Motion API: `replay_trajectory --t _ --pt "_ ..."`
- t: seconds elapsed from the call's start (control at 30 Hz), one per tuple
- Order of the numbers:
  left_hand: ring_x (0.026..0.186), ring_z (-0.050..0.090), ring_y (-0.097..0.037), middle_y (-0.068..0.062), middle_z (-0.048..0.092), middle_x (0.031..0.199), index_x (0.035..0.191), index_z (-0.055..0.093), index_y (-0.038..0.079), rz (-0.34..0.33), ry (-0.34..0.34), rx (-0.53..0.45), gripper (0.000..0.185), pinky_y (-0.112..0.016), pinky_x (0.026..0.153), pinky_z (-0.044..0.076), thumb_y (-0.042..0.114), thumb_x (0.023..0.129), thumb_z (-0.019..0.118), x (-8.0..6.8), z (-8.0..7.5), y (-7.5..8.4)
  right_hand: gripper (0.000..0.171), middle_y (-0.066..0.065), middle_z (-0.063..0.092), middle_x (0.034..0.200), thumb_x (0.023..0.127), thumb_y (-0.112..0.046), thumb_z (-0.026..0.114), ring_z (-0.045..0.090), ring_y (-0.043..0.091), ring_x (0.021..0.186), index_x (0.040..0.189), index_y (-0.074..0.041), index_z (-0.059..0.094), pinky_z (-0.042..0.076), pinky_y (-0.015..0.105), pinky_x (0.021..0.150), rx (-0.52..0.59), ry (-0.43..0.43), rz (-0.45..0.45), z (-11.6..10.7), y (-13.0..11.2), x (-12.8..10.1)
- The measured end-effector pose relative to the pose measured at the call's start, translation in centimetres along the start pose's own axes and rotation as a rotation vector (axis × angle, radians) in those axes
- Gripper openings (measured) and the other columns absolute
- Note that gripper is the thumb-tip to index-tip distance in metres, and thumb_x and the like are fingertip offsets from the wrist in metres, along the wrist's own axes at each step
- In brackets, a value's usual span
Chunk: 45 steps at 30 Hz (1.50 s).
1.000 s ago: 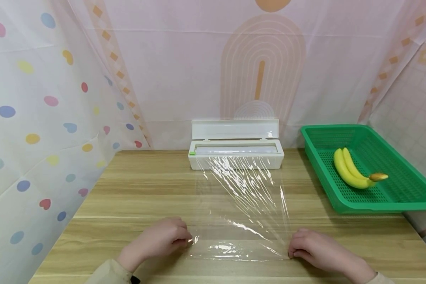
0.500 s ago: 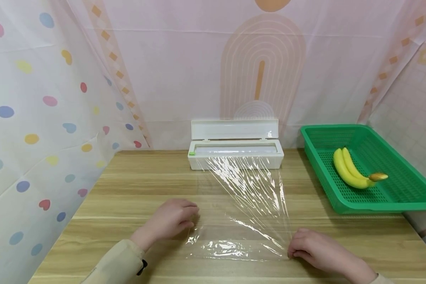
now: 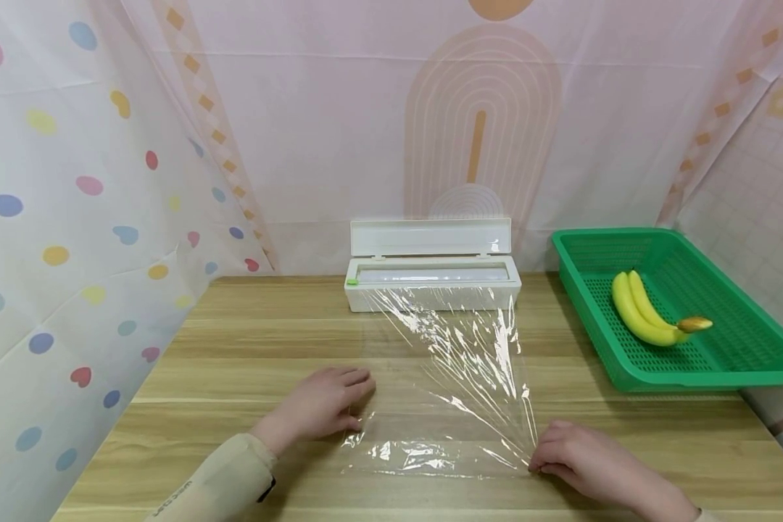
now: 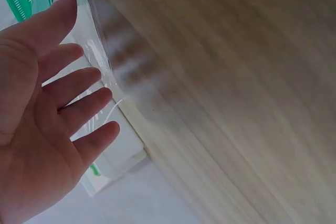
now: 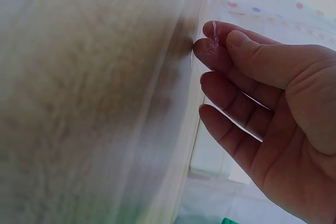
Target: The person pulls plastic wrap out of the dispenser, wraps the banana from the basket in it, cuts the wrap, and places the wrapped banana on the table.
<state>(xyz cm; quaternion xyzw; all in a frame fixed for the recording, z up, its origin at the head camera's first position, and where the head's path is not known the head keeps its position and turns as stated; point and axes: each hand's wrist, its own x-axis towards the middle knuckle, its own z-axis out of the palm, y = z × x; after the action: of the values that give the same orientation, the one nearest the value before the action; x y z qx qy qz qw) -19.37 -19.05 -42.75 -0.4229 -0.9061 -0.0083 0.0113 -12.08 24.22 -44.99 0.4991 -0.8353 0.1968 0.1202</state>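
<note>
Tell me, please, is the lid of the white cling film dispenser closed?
No, the dispenser's lid stands open behind the box, and cling film runs out of it over the table.

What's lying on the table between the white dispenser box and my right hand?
In the head view, a sheet of cling film stretches from the white dispenser box down to the right hand, which pinches its near corner. Under it shows only table.

My head camera looks forward and down over the whole tabletop (image 3: 248, 348) toward its far edge. My two wrist cameras sit very close over the wood, each facing its own palm, and all three share the film (image 3: 457, 377).
</note>
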Motion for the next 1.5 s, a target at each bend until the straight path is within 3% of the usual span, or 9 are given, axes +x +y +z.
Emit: replay_trajectory --t 0.17,0.47,0.8,1.13,1.3,1.5 --pt "0.129 0.049 -0.038 -0.022 0.052 0.142 0.139 0.055 0.001 -0.012 -0.028 -0.008 0.069 -0.054 0.105 0.041 0.041 0.086 0.074 -0.2 0.1 0.1 0.023 -0.016 0.064 0.089 0.076 -0.006 0.080 0.057 0.002 0.083 0.090 -0.023 0.072 0.046 0.013 0.072 0.002 -0.005 0.000 0.0 0.1 -0.1" --pt "0.128 0.051 -0.039 -0.024 0.053 0.139 0.135 0.058 -0.001 0.024 0.007 -0.004 0.067 -0.051 0.103 0.044 0.039 0.085 0.075 -0.5 0.9 -0.3 0.013 -0.015 0.064 0.090 0.086 -0.013 0.075 0.057 0.002 0.084 0.092 -0.024 0.073 0.047 0.013 0.073 0.006 -0.007 0.003 0.0 0.1 -0.3" --pt "0.129 0.049 -0.039 -0.024 0.051 0.141 0.134 0.058 -0.002 0.020 0.012 -0.058 0.065 -0.048 0.103 0.044 0.039 0.085 0.075 -0.4 1.2 -0.5 0.025 -0.017 0.064 0.092 0.075 -0.007 0.079 0.059 0.001 0.085 0.094 -0.023 0.074 0.048 0.015 0.074 -0.016 -0.010 0.033 -0.3 -0.3 -0.7" --pt "0.129 0.050 -0.038 -0.024 0.052 0.140 0.133 0.059 -0.001 0.017 0.021 -0.069 0.063 -0.047 0.104 0.044 0.036 0.085 0.076 -0.5 1.2 -0.4 0.015 -0.016 0.065 0.095 0.089 -0.014 0.073 0.059 0.002 0.088 0.100 -0.025 0.075 0.053 0.022 0.072 0.025 -0.090 0.111 -1.1 -1.1 -1.2" --pt "0.128 0.050 -0.040 -0.025 0.052 0.140 0.133 0.059 -0.002 0.026 0.028 -0.081 0.064 -0.049 0.103 0.044 0.037 0.085 0.076 -0.5 1.0 -0.5 0.030 -0.018 0.065 0.099 0.080 -0.006 0.078 0.060 0.002 0.090 0.102 -0.026 0.074 0.053 0.021 0.075 0.013 -0.076 0.109 -1.2 -1.1 -1.5" --pt "0.127 0.050 -0.041 -0.026 0.052 0.139 0.133 0.059 -0.003 0.036 0.038 -0.098 0.064 -0.051 0.102 0.045 0.037 0.085 0.076 -0.5 0.8 -0.4 0.034 -0.015 0.066 0.101 0.081 -0.002 0.077 0.061 0.005 0.092 0.106 -0.025 0.074 0.053 0.021 0.076 0.066 -0.065 0.088 -1.4 -0.8 -1.9"
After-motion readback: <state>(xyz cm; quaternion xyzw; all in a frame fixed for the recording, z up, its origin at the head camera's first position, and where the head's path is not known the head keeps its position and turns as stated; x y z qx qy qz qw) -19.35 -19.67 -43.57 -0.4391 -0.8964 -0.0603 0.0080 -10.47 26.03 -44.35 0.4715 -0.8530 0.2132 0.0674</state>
